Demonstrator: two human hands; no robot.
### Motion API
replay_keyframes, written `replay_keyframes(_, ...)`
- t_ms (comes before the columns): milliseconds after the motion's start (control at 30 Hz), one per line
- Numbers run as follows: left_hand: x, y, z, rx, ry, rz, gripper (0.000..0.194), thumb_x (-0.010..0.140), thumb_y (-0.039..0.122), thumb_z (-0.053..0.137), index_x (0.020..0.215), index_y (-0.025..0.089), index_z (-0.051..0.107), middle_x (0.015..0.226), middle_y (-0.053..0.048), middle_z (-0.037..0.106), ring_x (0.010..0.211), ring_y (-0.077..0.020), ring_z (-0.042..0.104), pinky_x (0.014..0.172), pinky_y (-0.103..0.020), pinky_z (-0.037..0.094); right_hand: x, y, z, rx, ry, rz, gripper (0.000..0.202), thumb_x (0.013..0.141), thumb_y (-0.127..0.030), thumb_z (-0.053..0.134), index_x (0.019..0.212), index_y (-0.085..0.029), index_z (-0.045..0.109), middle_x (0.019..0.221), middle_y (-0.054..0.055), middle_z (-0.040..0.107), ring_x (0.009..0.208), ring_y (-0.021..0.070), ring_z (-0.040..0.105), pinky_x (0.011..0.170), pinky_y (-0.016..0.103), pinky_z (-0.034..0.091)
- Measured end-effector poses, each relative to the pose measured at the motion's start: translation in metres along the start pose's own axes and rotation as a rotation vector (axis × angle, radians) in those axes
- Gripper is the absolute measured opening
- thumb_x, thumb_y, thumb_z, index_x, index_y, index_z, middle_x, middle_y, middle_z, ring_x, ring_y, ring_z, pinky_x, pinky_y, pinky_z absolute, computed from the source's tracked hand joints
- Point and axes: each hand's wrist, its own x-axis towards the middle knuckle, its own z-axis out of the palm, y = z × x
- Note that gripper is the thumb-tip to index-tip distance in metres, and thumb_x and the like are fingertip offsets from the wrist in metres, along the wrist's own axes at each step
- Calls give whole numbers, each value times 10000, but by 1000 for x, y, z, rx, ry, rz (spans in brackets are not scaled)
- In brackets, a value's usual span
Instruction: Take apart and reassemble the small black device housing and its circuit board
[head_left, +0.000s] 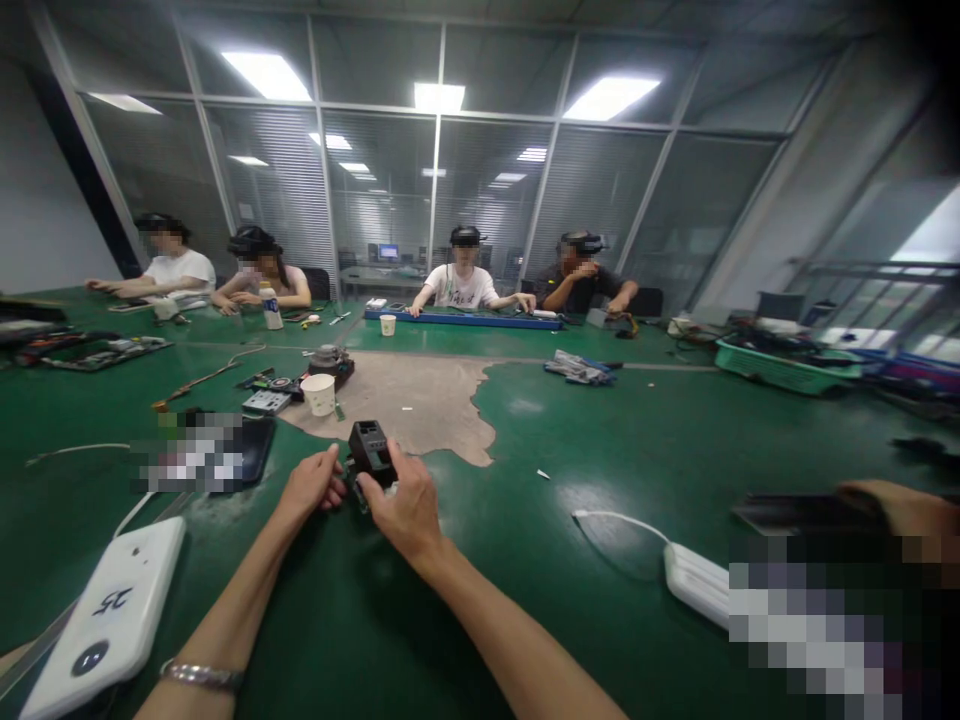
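Observation:
A small black box-shaped device (pixel 370 447) with square openings on its top is tilted above the green table. My right hand (pixel 409 500) grips it from the right, index finger at its upper edge and thumb near its lower side. Along its lower left side shows what looks like a circuit board (pixel 358 492). Close by on the left is my left hand (pixel 311 482), its fingers curled in and the thumb against them. Whatever those fingers hold, if anything, is hidden. A bracelet (pixel 201 676) circles my left wrist.
A paper cup (pixel 319 394) and dismantled electronic parts (pixel 268 400) stand beyond my hands. At left lies a white power bank (pixel 112 610) marked 25; another white device (pixel 697 585) with a cable lies right. Gloves (pixel 577 368) and a green basket (pixel 787 368) sit farther off. Several people sit opposite.

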Motion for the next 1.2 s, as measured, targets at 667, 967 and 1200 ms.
replay_keyframes(667, -4, 7, -2, -106, -18, -120, 586, 690, 711, 439, 740, 142, 573, 607, -79, 660, 449, -150, 587, 381, -215, 351, -14, 54, -18, -146, 5, 2, 634, 807, -374, 562, 1360, -126, 377, 1323, 154, 465, 1212, 287, 408, 993, 450, 314)
replay_keyframes(967, -4, 8, 3, -247, -90, -134, 507, 664, 653, 542, 774, 159, 543, 602, -32, 631, 421, -105, 531, 355, -172, 262, -13, 57, -23, -88, -38, 60, 505, 813, -277, 568, 1298, -181, 467, 1148, 99, 589, 1049, 242, 506, 958, 407, 346)
replay_keyframes(1200, -1, 6, 1, -253, 21, -87, 433, 705, 584, 547, 892, 197, 497, 597, 14, 602, 402, -83, 494, 351, -166, 265, -11, 60, -23, -18, -17, 110, 480, 832, -297, 565, 1295, -200, 480, 1081, 87, 614, 963, 228, 538, 881, 363, 407)
